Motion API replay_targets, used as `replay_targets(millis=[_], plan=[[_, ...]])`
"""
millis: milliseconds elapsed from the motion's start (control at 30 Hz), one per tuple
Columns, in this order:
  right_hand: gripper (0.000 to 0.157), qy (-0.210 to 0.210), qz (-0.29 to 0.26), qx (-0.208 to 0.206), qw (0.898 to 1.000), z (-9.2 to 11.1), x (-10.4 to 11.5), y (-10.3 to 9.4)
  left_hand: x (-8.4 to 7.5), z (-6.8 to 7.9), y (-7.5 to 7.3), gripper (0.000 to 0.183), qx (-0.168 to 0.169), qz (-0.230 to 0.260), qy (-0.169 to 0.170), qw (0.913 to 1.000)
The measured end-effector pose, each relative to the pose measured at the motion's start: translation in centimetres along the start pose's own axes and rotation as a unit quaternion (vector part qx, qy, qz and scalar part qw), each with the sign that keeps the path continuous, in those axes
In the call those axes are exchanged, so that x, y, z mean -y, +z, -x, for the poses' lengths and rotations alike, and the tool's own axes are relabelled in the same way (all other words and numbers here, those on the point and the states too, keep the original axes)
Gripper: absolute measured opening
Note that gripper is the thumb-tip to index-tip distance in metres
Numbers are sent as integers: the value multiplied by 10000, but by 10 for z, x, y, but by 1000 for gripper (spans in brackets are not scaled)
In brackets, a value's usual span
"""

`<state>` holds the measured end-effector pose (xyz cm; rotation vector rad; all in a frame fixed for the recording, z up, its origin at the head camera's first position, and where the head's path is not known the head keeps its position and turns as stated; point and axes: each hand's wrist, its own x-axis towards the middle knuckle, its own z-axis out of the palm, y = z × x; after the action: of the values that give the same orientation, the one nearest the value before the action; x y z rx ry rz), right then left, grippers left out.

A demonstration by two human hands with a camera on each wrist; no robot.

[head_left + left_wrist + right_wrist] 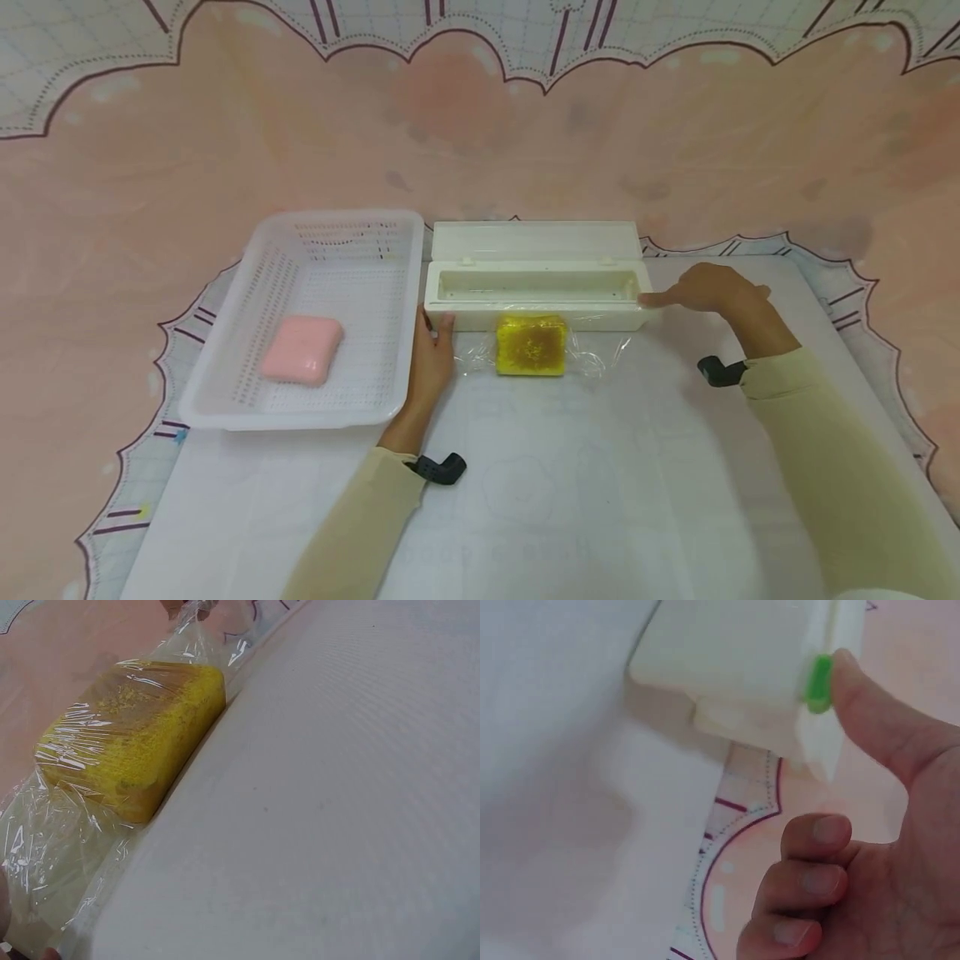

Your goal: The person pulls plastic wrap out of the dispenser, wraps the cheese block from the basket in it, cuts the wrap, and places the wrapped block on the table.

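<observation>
A long white plastic box (525,319) stands at the back with its lid (534,240) raised, showing a narrow recess. My left hand (429,367) grips its left front corner, thumb in front and fingers at the end. At the opposite end, my right hand (708,287) touches the box with one straight digit. The right wrist view shows that tip on a green piece (820,684), the other fingers (817,881) loosely bent. In front of the box lies a yellow block (531,346) with a brownish top, wrapped in clear film (56,855) that spreads out on both sides.
To the left stands a white perforated plastic basket (300,417) holding a pink bar (302,350) that looks like soap. Its right wall runs close beside my left hand. The white table (585,483) has a scalloped patterned cloth edge (862,333) showing around it.
</observation>
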<state>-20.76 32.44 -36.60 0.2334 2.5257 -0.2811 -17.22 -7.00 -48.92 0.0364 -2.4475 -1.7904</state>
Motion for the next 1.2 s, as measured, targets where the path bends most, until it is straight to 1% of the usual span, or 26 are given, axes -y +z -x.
replay_targets(millis=[67, 167, 300, 400, 433, 533, 600, 633, 667, 700, 733, 767, 800, 833, 867, 900, 933, 967, 1000, 1033, 1067, 1100, 1167, 1200], plan=[[123, -37, -26, 34, 10000, 0, -5, 0, -1, 0, 0, 55, -8, -14, -14, 10000], [118, -239, -142, 97, 9996, 0, -6, 1, 0, 0, 0, 54, -34, -80, -19, 10000], [112, -455, -497, 151, 9976, 0, -7, 8, 0, 0, 0, 54, -67, -157, -41, 9998], [105, -522, -809, 38, 9954, 3, -8, 17, -1, 0, 1, 54, -86, -85, -19, 9999], [103, -526, -945, -33, 9941, 4, -9, 21, -1, 0, 1, 54, -98, -82, 33, 9999], [89, -548, -1350, -367, 9887, 5, -11, 35, -3, 1, 3, 55, -196, -156, 238, 9994], [81, -519, -1602, -688, 9833, 6, -11, 46, -6, 3, 5, 59, -372, -450, 406, 9975], [77, -533, -1674, -967, 9797, 8, -9, 51, -7, 5, 7, 62, -484, -700, 492, 9952], [72, -558, -1741, -1317, 9743, 11, -8, 56, -10, 8, 9, 66, -578, -988, 571, 9918], [67, -637, -1822, -1735, 9657, 14, -4, 61, -13, 12, 12, 70, -656, -1312, 651, 9870], [62, -756, -1864, -2185, 9549, 18, 0, 66, -17, 16, 15, 73, -715, -1685, 737, 9803], [56, -917, -1899, -2622, 9417, 22, 5, 71, -21, 21, 18, 76, -721, -2081, 848, 9718], [50, -1135, -1921, -3043, 9261, 26, 12, 76, -26, 27, 20, 78, -680, -2496, 980, 9610], [43, -1380, -1904, -3388, 9110, 30, 19, 80, -31, 32, 23, 78, -638, -2880, 1184, 9482], [37, -1651, -1878, -3599, 8989, 33, 26, 85, -36, 37, 26, 76, -558, -3195, 1390, 9357], [33, -1942, -1818, -3695, 8903, 35, 34, 89, -40, 41, 28, 71, -473, -3420, 1613, 9245], [29, -2216, -1739, -3679, 8862, 38, 42, 93, -44, 44, 30, 64, -388, -3590, 1838, 9142], [28, -2452, -1679, -3582, 8851, 39, 50, 98, -47, 46, 32, 58, -299, -3707, 2040, 9056], [29, -2618, -1621, -3424, 8877, 40, 57, 102, -49, 47, 33, 51, -226, -3749, 2212, 9000], [31, -2719, -1564, -3229, 8929, 40, 64, 106, -51, 48, 33, 45, -139, -3702, 2334, 8990], [34, -2775, -1524, -3036, 8987, 40, 70, 110, -51, 47, 33, 41, -28, -3591, 2401, 9019], [36, -2821, -1508, -2894, 9022, 39, 75, 114, -51, 46, 33, 39, 90, -3438, 2432, 9069], [40, -2817, -1558, -2686, 9079, 37, 83, 120, -48, 42, 31, 40, 351, -3061, 2350, 9219], [41, -2818, -1604, -2645, 9082, 36, 86, 123, -46, 40, 30, 40, 491, -2814, 2266, 9312]])
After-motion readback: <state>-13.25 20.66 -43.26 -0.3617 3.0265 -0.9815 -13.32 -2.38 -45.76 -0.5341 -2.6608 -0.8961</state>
